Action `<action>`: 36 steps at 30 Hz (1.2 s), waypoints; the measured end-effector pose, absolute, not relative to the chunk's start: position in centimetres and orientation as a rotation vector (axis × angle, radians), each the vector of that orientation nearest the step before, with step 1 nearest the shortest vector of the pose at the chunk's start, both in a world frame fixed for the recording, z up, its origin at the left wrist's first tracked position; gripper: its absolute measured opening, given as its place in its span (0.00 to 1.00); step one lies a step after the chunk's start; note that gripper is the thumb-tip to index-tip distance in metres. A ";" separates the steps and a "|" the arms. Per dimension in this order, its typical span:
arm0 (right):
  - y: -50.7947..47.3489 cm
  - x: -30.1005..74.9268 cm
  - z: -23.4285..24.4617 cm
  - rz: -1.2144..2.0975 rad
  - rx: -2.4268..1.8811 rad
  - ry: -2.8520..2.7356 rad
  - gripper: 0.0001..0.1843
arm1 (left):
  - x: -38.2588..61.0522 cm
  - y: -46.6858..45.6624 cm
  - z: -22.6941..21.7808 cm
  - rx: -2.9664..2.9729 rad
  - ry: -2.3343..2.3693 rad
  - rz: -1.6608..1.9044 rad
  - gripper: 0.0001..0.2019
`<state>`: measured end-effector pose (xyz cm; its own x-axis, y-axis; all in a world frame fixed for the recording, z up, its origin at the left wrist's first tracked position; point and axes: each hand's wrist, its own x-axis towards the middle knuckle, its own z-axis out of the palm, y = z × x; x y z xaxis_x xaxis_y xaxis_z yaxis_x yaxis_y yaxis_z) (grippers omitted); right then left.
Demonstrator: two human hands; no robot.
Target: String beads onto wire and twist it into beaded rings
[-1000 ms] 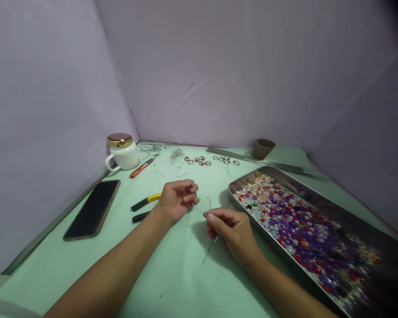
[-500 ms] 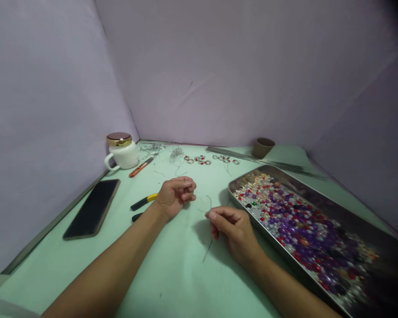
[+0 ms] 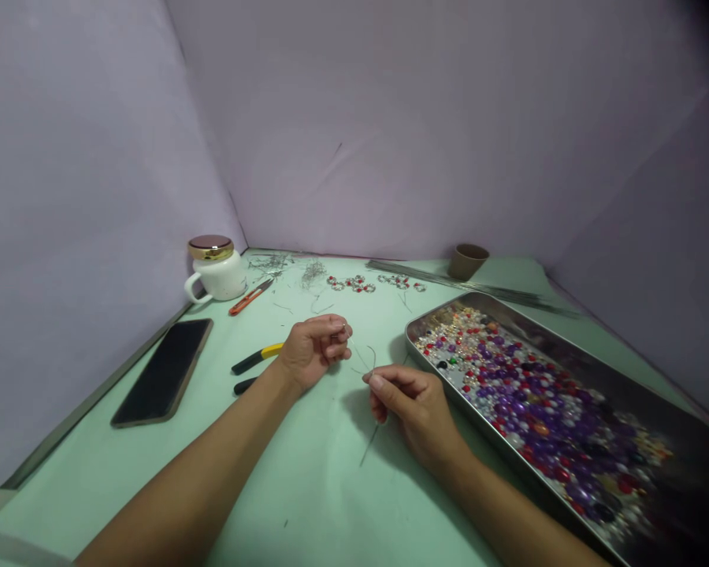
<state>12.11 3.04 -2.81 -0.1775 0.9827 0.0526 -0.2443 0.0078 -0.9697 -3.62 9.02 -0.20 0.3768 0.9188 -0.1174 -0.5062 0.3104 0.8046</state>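
My left hand [image 3: 319, 351] is closed in a pinch, palm turned up, left of the beads. A tiny shiny spot shows at its fingertips; a fine pale strand of wire [image 3: 358, 350] runs from there toward the other hand. My right hand [image 3: 412, 403] pinches a thin dark wire [image 3: 369, 447] between thumb and index finger. One end of that wire curves up above the fingers, and a straight length sticks out below them. Behind my left wrist lie pliers with yellow and black handles [image 3: 254, 360], partly hidden by the arm.
A metal tray [image 3: 414, 340] of mixed beads [image 3: 517, 405] stands at right. Bead-and-wire rings [image 3: 360, 285], wire scraps [image 3: 314, 273], long straight wires [image 3: 425, 274] and a brown cup [image 3: 468, 261] lie toward the back. Left are a lidded mug [image 3: 220, 277], orange snips [image 3: 250, 298] and a phone [image 3: 164, 372].
Both hands keep almost the same place and grip. The fine strand between them shows more plainly now, reaching close to my right fingertips. The view has shifted very slightly.
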 end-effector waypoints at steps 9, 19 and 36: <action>3.2 11.9 -2.8 1.418 -0.951 -1.086 0.10 | -3.1 8.5 0.0 0.993 0.705 1.015 0.10; 3.8 11.6 -2.5 1.409 -0.967 -0.841 0.12 | -1.7 7.7 1.1 1.011 0.882 1.229 0.12; 3.6 11.8 -2.6 1.373 -0.936 -0.952 0.07 | -0.1 4.2 4.2 1.449 1.426 1.126 0.06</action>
